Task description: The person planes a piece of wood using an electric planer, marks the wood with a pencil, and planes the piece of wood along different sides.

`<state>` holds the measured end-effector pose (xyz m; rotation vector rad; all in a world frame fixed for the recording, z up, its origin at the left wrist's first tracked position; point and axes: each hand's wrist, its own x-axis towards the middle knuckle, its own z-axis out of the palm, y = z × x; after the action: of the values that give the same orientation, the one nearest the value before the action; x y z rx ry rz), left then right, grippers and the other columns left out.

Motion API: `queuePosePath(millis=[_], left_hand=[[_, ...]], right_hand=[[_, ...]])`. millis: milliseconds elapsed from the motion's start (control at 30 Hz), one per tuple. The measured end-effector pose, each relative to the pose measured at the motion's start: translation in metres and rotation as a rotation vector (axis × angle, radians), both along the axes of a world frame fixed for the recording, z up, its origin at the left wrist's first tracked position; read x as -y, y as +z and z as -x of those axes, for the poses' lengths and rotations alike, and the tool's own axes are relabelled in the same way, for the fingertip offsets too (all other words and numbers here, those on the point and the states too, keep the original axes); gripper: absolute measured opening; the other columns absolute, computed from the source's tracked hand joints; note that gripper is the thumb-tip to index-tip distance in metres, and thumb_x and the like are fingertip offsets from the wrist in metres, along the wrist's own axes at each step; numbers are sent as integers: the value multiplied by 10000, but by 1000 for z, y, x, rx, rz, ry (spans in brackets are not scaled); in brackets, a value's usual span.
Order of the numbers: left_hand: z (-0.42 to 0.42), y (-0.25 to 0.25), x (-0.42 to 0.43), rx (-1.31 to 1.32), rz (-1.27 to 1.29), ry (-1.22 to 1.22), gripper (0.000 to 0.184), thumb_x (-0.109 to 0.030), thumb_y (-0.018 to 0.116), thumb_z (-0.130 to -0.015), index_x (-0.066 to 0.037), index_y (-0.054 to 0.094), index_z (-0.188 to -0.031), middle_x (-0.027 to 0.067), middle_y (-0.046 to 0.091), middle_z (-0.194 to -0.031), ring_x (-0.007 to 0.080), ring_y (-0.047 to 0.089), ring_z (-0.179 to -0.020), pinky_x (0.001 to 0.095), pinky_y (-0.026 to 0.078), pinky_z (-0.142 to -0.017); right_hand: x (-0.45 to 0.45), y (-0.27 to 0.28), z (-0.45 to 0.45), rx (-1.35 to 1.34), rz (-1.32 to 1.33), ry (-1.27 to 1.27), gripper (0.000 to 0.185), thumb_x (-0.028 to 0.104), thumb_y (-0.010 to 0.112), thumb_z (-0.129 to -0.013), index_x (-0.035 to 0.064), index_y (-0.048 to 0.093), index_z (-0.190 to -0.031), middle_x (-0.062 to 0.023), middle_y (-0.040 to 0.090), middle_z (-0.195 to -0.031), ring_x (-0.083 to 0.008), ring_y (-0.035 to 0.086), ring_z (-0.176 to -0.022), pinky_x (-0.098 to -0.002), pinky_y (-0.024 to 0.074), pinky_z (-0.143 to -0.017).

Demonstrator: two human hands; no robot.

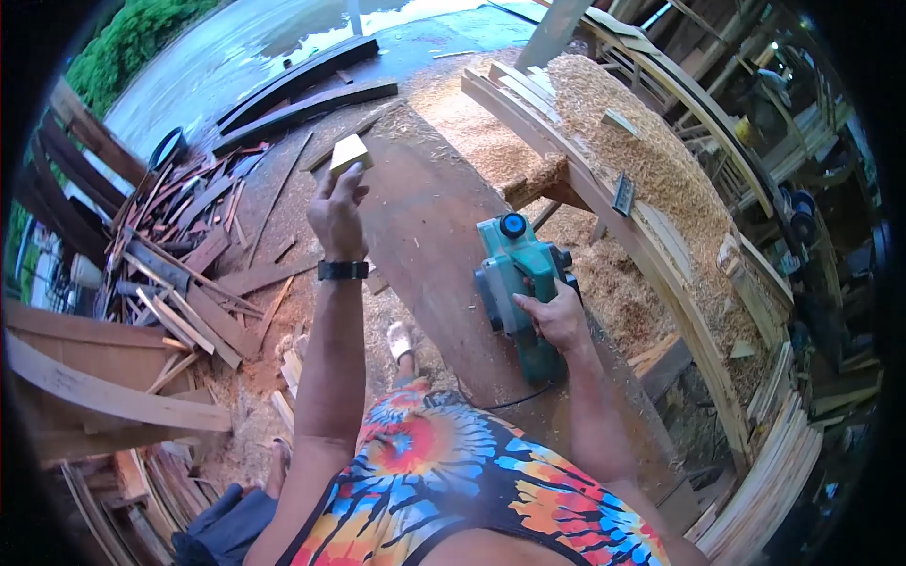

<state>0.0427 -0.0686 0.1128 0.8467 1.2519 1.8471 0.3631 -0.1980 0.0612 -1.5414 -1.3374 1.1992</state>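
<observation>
A teal power planer (pixel 517 283) with a blue-topped front knob rests on the brown wooden bench (pixel 425 236). My right hand (pixel 557 319) is wrapped round its handle. My left hand (pixel 338 212), with a dark band at the wrist, is raised at the bench's left edge, its fingers closed on a small pale wood block (pixel 350 153). A dark cord leaves the near end of the planer toward my shirt.
A long pale beam (pixel 651 274) runs along the right, beside heaped wood shavings (pixel 642 141) and a small metal tool (pixel 624 194). Scrap wood (pixel 193 226) is piled at left. Dark timbers (pixel 302 113) lie ahead. Someone's foot and dark clothing (pixel 222 528) show lower left.
</observation>
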Motion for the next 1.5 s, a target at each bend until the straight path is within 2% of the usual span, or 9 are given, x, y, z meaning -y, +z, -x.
queuePosePath(millis=[67,233,367,533,633,1067,1267,1333,1500], left_hand=[[0,0,2,-7,21,7,301,-246,734,-892,-43,734,-1114,46,735,-924,144,677,-736,280,482,-738],[3,2,0,4,41,15,326,-266,722,-895,-40,729,-1130,58,737,-937,164,680,-759,313,471,-789],[2,6,1,-5,54,23,336,-263,721,-895,-40,725,-1146,62,737,-960,162,676,-760,323,472,-798],[4,5,1,-11,40,5,336,-264,714,-898,-40,722,-1148,62,732,-967,160,675,-756,319,475,-803],[4,4,0,1,32,7,323,-257,710,-897,-35,722,-1132,49,728,-949,160,676,-737,304,478,-777],[2,3,2,-9,23,29,317,-266,731,-888,-28,737,-1096,52,732,-929,158,672,-702,309,470,-732],[2,-25,17,-34,85,-121,594,-176,745,-881,29,535,-1398,106,691,-1166,127,655,-871,268,517,-727],[-11,-58,39,-152,68,-184,790,-152,737,-869,50,356,-1530,222,555,-1411,322,613,-1232,388,525,-995],[-21,-153,69,-1015,-44,-38,543,-244,738,-883,-89,618,-1389,262,415,-1556,444,431,-1405,493,338,-1166]], right_hand=[[0,-2,-1,8,-20,4,320,165,804,-870,28,641,-1110,16,592,-679,-75,511,-492,-258,393,-438],[2,9,0,-4,49,-9,410,231,809,-849,6,685,-1169,-81,731,-984,-159,663,-891,-346,537,-825],[3,17,4,-43,47,-7,429,242,812,-844,6,685,-1180,-86,736,-998,-162,668,-900,-346,540,-833],[2,7,1,25,30,-2,359,204,805,-860,19,656,-1129,-20,634,-782,-106,559,-624,-288,439,-568],[2,14,1,55,77,-2,398,233,799,-854,17,695,-1171,-83,737,-997,-157,666,-886,-344,538,-818],[2,11,2,17,65,-1,388,207,792,-852,16,696,-1176,-90,746,-1022,-179,679,-909,-362,540,-838],[4,16,0,-15,121,16,405,290,795,-886,26,666,-1165,-42,689,-843,-115,629,-694,-300,524,-639],[5,17,0,-44,144,9,416,336,787,-904,34,649,-1155,-14,644,-777,-87,586,-609,-272,494,-558],[5,11,-2,-143,120,2,424,380,765,-929,36,627,-1134,2,605,-734,-85,558,-559,-266,472,-508]])
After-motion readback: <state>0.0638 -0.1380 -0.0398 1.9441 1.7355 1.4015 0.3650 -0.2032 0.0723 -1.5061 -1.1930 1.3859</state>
